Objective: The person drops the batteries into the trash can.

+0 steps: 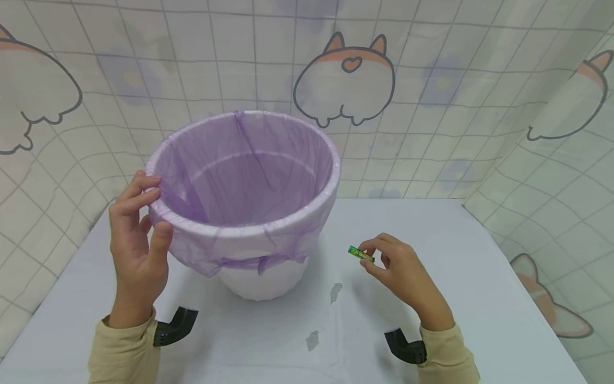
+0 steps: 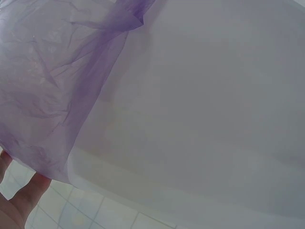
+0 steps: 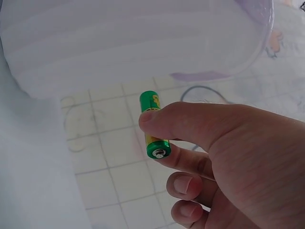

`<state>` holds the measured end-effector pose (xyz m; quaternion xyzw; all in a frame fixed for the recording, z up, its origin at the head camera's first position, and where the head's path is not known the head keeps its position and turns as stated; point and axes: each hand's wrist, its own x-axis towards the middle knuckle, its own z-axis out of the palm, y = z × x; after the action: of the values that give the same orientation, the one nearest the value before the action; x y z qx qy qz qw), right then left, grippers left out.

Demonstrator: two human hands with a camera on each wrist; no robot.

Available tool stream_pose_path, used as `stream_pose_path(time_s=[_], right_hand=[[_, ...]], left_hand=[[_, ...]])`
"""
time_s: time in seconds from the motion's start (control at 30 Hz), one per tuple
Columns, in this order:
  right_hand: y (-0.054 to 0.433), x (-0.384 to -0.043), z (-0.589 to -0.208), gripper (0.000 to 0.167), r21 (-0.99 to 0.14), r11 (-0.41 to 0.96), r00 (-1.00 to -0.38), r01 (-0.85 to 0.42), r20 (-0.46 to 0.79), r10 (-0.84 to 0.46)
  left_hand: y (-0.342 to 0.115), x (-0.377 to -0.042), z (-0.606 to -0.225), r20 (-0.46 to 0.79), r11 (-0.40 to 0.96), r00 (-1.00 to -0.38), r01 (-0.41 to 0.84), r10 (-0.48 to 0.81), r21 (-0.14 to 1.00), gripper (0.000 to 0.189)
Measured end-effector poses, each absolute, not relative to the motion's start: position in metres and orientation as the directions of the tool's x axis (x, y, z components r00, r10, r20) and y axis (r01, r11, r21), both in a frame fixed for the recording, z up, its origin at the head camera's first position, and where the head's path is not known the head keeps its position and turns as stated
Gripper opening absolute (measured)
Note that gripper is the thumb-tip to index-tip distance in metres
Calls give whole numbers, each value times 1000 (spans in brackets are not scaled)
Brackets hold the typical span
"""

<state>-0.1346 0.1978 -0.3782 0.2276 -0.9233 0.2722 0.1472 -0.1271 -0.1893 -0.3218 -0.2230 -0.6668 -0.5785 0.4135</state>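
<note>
A white trash bin (image 1: 264,280), lined with a thin purple bag (image 1: 249,181), stands on the table with its mouth facing up. My left hand (image 1: 139,245) holds the bin's left rim, fingers hooked over the edge and thumb against the outside. In the left wrist view, the bag's loose hem (image 2: 90,95) hangs over the bin's white wall (image 2: 205,109). To the right of the bin, my right hand (image 1: 400,272) pinches a small green and yellow battery (image 3: 150,101) between thumb and index finger. Its metal tip points toward the right wrist camera.
The white table (image 1: 479,298) carries two small grey patches (image 1: 313,340) in front of the bin. Behind and at both sides hangs a checked curtain (image 1: 268,64) with cartoon animal prints. Black curved pieces (image 1: 176,326) are attached at both wrists.
</note>
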Motion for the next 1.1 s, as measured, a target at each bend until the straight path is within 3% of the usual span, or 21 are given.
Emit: stream_pose_path(time_s=[0.7, 1.1], right_hand=[[195, -127, -365, 22, -399, 745, -811, -535, 489, -321], [194, -125, -356, 28, -389, 699, -754, -600, 567, -331]], left_hand=[[-190, -126, -321, 810, 218, -558, 780, -181, 586, 54], [-190, -126, -321, 808, 231, -564, 775, -169, 589, 54]])
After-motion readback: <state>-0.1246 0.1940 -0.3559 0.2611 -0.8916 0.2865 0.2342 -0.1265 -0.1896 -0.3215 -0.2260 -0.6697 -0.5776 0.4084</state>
